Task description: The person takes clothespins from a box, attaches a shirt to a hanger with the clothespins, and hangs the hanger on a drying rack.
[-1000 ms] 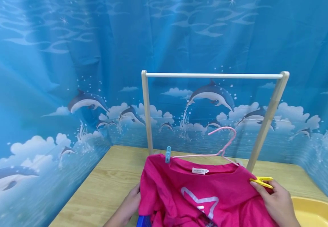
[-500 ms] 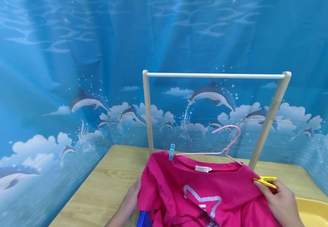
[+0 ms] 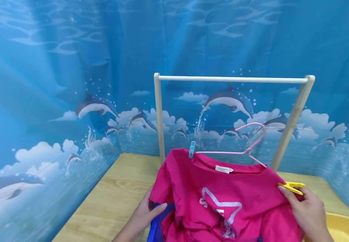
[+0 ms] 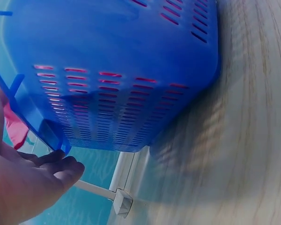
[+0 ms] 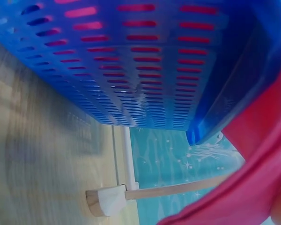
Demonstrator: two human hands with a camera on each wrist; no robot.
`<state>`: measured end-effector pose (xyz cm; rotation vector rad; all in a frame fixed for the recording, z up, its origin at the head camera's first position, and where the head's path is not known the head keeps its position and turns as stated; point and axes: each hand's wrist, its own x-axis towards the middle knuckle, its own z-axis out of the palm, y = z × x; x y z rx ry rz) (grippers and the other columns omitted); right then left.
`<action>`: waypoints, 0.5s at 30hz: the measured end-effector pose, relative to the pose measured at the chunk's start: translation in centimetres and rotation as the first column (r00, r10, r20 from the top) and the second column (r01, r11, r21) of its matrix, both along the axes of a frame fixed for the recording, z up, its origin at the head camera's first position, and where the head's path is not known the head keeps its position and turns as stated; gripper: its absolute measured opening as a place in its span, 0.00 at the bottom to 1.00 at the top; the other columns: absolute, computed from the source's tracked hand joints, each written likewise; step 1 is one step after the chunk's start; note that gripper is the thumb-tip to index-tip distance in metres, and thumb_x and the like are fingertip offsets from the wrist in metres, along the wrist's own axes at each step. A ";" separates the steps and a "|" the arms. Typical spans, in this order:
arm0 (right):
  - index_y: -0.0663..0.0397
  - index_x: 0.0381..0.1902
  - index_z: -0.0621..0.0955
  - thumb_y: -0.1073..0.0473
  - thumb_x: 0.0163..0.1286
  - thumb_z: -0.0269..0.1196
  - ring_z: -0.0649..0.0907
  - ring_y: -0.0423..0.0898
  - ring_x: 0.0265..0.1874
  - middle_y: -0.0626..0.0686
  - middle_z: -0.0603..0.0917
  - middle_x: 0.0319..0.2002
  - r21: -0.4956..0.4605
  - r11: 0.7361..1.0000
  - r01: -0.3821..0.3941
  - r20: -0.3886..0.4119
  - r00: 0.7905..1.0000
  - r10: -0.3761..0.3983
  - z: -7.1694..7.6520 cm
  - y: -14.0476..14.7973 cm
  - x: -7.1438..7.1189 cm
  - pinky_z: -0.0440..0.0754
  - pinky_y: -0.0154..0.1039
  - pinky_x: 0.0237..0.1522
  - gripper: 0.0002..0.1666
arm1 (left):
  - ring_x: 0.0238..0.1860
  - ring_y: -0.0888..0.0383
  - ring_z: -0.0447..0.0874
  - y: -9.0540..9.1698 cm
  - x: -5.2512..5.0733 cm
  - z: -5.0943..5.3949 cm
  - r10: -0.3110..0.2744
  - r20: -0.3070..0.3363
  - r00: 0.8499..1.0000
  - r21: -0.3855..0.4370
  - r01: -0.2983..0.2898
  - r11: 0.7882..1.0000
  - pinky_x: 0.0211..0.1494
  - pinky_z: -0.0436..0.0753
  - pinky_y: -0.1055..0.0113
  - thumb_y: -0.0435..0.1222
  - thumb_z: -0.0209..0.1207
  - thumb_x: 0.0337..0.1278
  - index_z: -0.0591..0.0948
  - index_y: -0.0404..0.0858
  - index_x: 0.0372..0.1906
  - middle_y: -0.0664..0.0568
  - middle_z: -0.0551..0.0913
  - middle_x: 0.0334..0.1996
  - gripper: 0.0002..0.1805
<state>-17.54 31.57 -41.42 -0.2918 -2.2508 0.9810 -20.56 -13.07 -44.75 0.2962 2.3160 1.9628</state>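
A pink T-shirt (image 3: 241, 181) with a white star outline hangs on a pink hanger (image 3: 250, 148), clipped by a light blue clothespin (image 3: 191, 150) and a yellow clothespin (image 3: 293, 187). My right hand (image 3: 311, 210) pinches the shirt's shoulder right at the yellow clothespin, whose handles stand apart. Beside the other sleeve is my left hand (image 3: 145, 213), its thumb stretched over the rim of a blue basket (image 3: 154, 228). The left wrist view shows loosely bent fingers (image 4: 61, 168) close under the basket (image 4: 103, 56); whether they touch the sleeve is hidden.
Behind the shirt stands a wooden rack with a white rail (image 3: 231, 79). A yellow basin (image 3: 343, 222) sits at the right, partly behind the right hand. All this is on a wooden table (image 3: 107, 195), backed by a blue dolphin curtain (image 3: 126, 50).
The shirt and hanger have risen and shifted rightward, with my right hand moving the same way. My left hand has shifted right, and its thumb now shows over the basket rim.
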 end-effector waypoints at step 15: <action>0.62 0.43 0.82 0.50 0.62 0.69 0.69 0.18 0.24 0.17 0.70 0.23 -0.038 0.997 0.062 0.042 0.997 -0.060 0.6 0.6 0.1 0.71 0.19 0.22 0.21 | 0.68 0.32 0.60 -0.5 0.0 -0.6 -0.118 -0.031 0.993 0.031 0.119 0.992 0.70 0.64 0.45 0.34 0.60 0.63 0.45 0.21 0.72 0.24 0.59 0.68 0.45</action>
